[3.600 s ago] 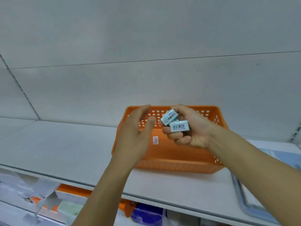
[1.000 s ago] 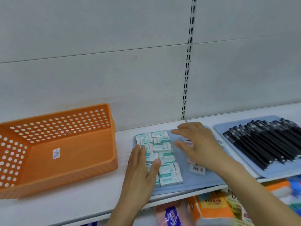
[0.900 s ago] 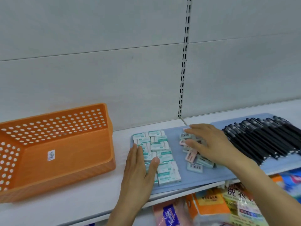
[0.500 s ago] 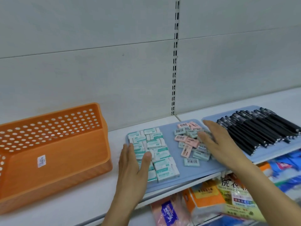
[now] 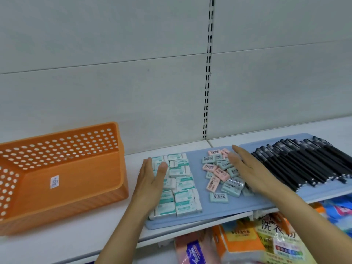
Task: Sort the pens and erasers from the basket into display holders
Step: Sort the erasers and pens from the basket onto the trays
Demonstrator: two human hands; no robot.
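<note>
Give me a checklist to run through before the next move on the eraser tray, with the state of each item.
1. Left hand braces the neat white-and-green erasers, fingers straight: ok.
2. Right hand lies flat at the right side of the loose pink and blue erasers, holding nothing: ok.
3. Loose pile squared into rows: not ok, it lies jumbled.
4. All erasers on the blue tray: ok for those in sight; some hidden under the right hand.
5. Black pens kept on their own tray, apart from the erasers: ok.
6. Orange basket emptied: cannot tell, it lies on its side with only its underside in view.
</note>
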